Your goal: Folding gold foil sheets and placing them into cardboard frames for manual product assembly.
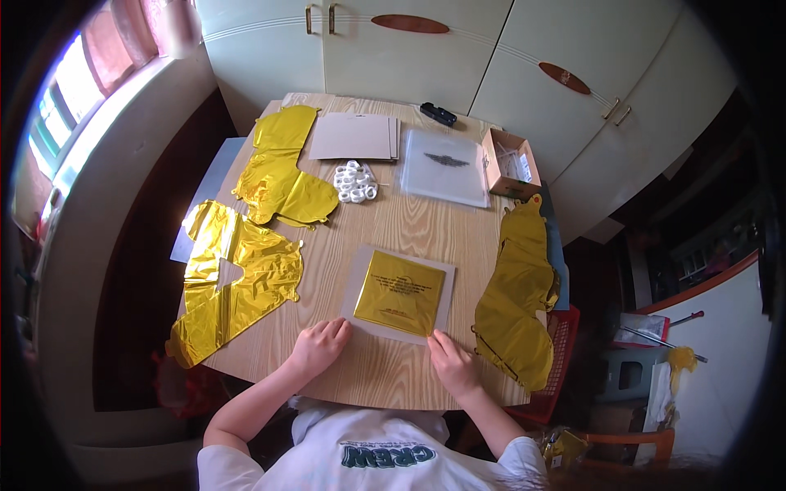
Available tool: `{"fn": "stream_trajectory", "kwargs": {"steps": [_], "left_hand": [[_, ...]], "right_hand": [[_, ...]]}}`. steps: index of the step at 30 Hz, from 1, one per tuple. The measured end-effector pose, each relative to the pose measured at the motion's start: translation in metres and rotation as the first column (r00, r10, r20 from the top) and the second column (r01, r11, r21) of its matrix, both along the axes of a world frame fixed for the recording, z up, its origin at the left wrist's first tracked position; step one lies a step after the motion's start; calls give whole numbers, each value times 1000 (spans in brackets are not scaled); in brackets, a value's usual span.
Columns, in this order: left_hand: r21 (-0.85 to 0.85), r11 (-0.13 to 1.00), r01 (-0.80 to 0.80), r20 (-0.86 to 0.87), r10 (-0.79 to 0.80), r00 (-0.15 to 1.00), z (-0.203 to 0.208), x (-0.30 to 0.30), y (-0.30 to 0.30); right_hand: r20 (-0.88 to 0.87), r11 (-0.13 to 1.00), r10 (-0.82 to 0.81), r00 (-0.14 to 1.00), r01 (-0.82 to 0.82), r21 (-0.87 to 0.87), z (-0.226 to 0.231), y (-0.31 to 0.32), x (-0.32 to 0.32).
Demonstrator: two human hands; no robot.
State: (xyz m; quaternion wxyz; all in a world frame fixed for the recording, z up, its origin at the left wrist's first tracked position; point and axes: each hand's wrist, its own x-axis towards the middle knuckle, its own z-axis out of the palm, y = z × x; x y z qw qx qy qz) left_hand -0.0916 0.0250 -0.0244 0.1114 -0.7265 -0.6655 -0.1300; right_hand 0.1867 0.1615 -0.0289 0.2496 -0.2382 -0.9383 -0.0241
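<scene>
A folded gold foil balloon [399,293] with dark print lies on a grey card [439,277] near the front of the table. The card's pale border shows around the foil. My left hand [321,347] is closed at the card's near left corner, its fingers curled. At the near right corner, my right hand [453,365] has its fingers pressed together on the edge of the card and foil. The thumbs' exact hold is hard to make out.
Flat gold foil balloons lie on the left [233,278], back left [282,176] and right [520,303]. Behind are grey cards [352,136], several white rings [355,182], clear plastic bags [446,168], an open box [509,162] and a black object [439,114].
</scene>
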Motion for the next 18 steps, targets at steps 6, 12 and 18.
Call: {"fn": "stream_trajectory", "kwargs": {"steps": [6, 12, 18], "left_hand": [[24, 990, 136, 146, -138, 980, 18, 45, -8], [20, 999, 41, 216, -44, 975, 18, 74, 2], [6, 999, 37, 191, -38, 981, 15, 75, 3]], "right_hand": [[-7, 999, 12, 1000, -13, -40, 9, 3, -11], [-18, 989, 141, 990, -142, -34, 27, 1, -48], [38, 991, 127, 991, -125, -44, 15, 2, -62]]}}
